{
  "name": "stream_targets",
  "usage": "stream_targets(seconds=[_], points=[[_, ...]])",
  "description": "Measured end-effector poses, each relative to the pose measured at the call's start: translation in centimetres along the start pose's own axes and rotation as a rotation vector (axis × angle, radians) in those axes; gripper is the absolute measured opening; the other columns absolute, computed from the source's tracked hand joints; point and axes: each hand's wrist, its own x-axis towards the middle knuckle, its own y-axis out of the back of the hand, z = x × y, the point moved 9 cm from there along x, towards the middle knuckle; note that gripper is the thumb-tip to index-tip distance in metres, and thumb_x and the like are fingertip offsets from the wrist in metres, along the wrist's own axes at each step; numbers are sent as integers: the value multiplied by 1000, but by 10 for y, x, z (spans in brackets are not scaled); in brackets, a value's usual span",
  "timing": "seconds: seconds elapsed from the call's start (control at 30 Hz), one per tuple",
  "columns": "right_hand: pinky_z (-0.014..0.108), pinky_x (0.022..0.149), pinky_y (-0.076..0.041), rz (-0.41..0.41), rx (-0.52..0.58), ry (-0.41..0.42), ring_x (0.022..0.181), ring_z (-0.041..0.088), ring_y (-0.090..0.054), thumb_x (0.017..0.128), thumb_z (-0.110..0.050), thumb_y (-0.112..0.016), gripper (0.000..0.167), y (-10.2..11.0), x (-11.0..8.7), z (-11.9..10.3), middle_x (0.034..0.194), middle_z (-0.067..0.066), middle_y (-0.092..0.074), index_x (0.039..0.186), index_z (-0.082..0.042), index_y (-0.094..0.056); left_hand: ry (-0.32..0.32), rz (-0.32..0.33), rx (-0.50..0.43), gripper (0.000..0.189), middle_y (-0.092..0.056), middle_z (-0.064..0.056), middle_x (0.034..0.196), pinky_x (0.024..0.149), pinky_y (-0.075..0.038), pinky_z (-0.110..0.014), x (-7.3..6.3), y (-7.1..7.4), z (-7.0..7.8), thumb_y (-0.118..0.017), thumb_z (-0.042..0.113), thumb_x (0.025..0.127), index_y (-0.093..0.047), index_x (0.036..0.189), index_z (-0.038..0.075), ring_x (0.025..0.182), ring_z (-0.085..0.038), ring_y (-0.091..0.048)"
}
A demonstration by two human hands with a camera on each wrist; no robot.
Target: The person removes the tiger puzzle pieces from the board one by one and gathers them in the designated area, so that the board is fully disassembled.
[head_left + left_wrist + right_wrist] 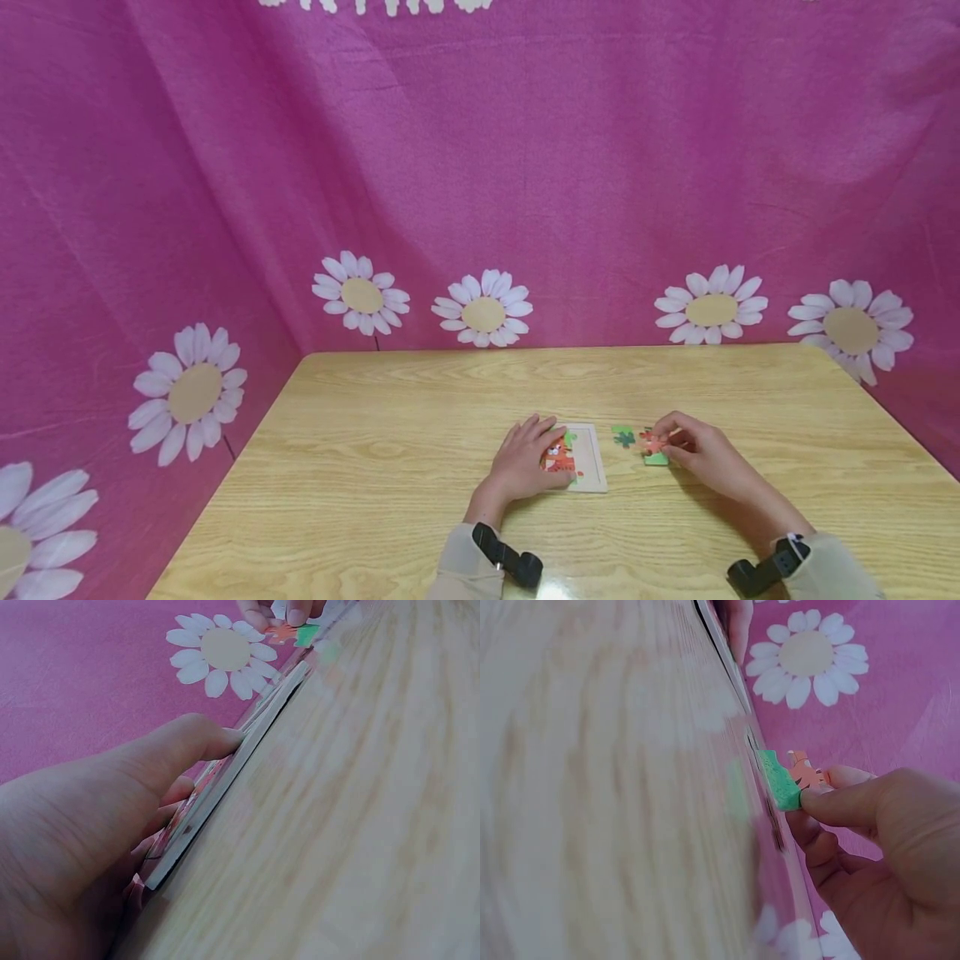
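Note:
A shallow wooden puzzle tray [592, 458] lies on the table, its left part filled with an orange-and-green picture [558, 458]. My left hand [522, 460] rests across that part, fingers spread over it and thumb [217, 740] on the near rim. To the right of the tray, my right hand [701, 450] pinches an orange-and-green jigsaw piece [780, 782] between thumb and fingers, just over the tabletop. Another green jigsaw piece [623, 436] lies between the tray and this hand. Whether more pieces lie under the held one, I cannot tell.
The wood-grain table [375, 467] reaches back to a pink cloth [585, 167] with large white flowers, which also hangs along the left side. Black wrist cameras [508, 557] are strapped over both pale sleeves [832, 571].

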Motion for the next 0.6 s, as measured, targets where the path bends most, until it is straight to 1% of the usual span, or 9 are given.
stream_targets(seconds=[0.13,0.3,0.37,0.47,0.6], points=[[19,71,-53,10,-3,2,84,-1,-59,85,9,-65,23,4,-2,4,101,8,-67,99,-10,-62,0,1,1,70,-35,3,159,127,-14,-44,1,0,0,-69,45,85,-45,148,22,153,-22,-20],[18,68,-51,26,-17,11,80,-2,-58,85,9,-65,24,10,-5,8,97,6,-66,98,-11,-61,-3,10,17,70,-37,2,158,126,-16,-44,0,1,2,-69,46,85,-46,146,22,152,-23,-22],[18,66,-51,38,-23,9,77,0,-58,85,9,-65,24,13,-6,10,95,6,-66,98,-11,-61,-2,10,21,70,-37,2,158,126,-16,-43,-1,2,3,-69,46,85,-46,146,22,152,-23,-22],[18,68,-51,42,-45,6,79,0,-58,85,9,-66,24,17,-6,15,95,6,-65,98,-10,-61,0,8,18,70,-37,2,158,126,-16,-44,-1,2,3,-69,46,85,-46,146,22,152,-23,-22],[18,67,-51,45,-63,-4,80,-7,-55,85,10,-65,24,22,-7,22,96,5,-65,99,-10,-61,2,7,21,71,-37,2,158,126,-16,-44,0,1,2,-69,46,85,-45,147,23,152,-22,-22]])
